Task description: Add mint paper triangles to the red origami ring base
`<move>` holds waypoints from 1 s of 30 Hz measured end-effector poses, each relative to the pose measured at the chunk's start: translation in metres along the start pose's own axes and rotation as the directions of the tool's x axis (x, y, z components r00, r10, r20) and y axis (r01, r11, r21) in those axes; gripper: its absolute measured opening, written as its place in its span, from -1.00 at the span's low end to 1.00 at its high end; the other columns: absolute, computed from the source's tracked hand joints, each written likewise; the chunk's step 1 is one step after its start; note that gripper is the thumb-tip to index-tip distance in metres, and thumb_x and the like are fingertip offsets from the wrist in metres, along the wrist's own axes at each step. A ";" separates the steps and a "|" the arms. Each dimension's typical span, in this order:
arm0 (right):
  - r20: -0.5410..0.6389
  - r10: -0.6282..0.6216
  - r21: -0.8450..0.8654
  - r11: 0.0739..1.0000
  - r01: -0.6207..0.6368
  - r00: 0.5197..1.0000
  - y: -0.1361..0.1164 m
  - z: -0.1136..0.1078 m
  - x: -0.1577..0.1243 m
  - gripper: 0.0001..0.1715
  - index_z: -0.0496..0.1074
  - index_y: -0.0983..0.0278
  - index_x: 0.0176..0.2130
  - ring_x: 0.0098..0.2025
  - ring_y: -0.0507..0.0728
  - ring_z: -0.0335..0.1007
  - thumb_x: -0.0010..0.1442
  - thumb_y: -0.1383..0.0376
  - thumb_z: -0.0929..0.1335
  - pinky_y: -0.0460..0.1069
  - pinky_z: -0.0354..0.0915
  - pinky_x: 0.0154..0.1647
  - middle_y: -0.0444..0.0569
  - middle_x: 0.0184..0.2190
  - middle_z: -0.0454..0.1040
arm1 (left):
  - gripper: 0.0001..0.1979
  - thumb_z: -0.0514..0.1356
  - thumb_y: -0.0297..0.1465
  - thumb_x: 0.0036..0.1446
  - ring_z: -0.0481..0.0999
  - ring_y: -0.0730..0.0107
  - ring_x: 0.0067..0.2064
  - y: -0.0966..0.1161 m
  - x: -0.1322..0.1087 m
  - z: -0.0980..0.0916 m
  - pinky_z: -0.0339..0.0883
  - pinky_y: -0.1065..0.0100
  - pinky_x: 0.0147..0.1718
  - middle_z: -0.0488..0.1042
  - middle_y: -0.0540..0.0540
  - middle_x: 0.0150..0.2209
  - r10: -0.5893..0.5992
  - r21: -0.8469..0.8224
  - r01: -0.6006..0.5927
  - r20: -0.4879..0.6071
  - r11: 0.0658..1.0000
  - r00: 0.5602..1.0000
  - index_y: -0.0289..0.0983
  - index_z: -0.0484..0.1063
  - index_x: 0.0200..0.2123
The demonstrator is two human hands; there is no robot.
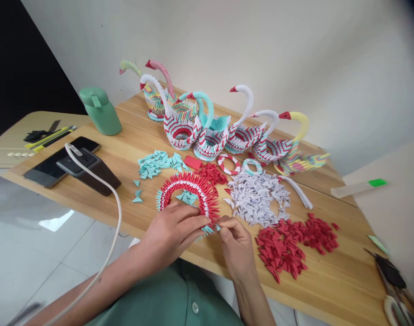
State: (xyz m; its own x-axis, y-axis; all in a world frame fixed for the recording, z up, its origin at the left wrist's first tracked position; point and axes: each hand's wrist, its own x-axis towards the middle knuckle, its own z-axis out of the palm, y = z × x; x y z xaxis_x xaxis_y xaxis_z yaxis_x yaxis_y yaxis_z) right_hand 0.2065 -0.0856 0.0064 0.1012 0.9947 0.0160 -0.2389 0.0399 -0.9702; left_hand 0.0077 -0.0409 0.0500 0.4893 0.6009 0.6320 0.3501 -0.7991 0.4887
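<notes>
At the table's (329,280) near edge, the left hand (173,233) lies spread on a red, white-banded ring of folded paper wedges (189,192), teal pieces (187,197) cupped inside. The right hand (235,242) pinches what seems a teal wedge against the ring's rim.

Bright, even daylight; soft shadows under hands. Glare patch on floor (55,220) at 8 o'clock. Wide-angle bending at edges; corners darkened. Scissors (390,271) at 4 o'clock blurred; centre sharp.
</notes>
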 end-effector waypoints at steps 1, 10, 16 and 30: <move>-0.011 -0.009 -0.014 1.000 0.009 1.000 0.001 -0.001 0.000 -0.94 0.55 0.15 -0.33 -0.31 0.06 0.33 0.18 0.22 0.47 -0.05 0.20 -0.24 -0.16 -0.38 0.48 | -0.85 0.15 -0.46 0.30 0.54 0.31 -0.23 0.000 0.000 0.000 0.28 0.29 -0.24 0.56 -0.11 -0.22 0.000 0.004 0.000 0.004 1.000 1.000 -0.31 0.45 -0.08; -0.017 0.012 -0.058 0.998 -0.013 1.000 0.001 -0.001 -0.001 -0.92 0.54 0.17 -0.35 -0.29 0.09 0.33 0.17 0.22 0.47 -0.04 0.22 -0.23 -0.14 -0.36 0.49 | -0.84 0.08 -0.43 0.35 0.54 0.34 -0.27 0.003 0.003 0.002 0.27 0.30 -0.30 0.56 -0.11 -0.26 0.031 0.020 -0.031 0.003 0.999 1.000 -0.29 0.45 -0.11; -0.049 0.084 -0.022 0.996 -0.085 0.995 -0.003 -0.001 0.000 -0.83 0.55 0.17 -0.37 -0.34 0.09 0.33 0.08 0.15 0.52 -0.05 0.21 -0.27 -0.15 -0.40 0.49 | -0.84 0.09 -0.41 0.35 0.53 0.37 -0.27 0.004 0.005 0.001 0.27 0.32 -0.28 0.56 -0.10 -0.26 0.021 0.011 -0.021 0.003 1.000 1.000 -0.28 0.45 -0.11; 0.189 0.202 0.072 0.973 -0.219 0.961 -0.023 -0.006 0.014 -0.71 0.50 0.20 -0.47 -0.49 0.03 0.20 -0.04 0.11 0.58 -0.08 0.10 -0.42 -0.18 -0.53 0.41 | -0.83 0.22 -0.42 0.26 0.54 0.38 -0.24 0.001 0.005 -0.008 0.32 0.38 -0.26 0.57 -0.11 -0.24 -0.068 -0.252 0.093 0.106 0.963 0.992 -0.30 0.47 -0.08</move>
State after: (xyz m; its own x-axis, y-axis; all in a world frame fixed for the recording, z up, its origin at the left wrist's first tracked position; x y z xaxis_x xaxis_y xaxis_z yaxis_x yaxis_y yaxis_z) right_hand 0.2189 -0.0729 0.0272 -0.1339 0.9817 -0.1353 -0.3239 -0.1724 -0.9303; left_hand 0.0044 -0.0388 0.0587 0.5459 0.6489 0.5300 0.1815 -0.7091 0.6813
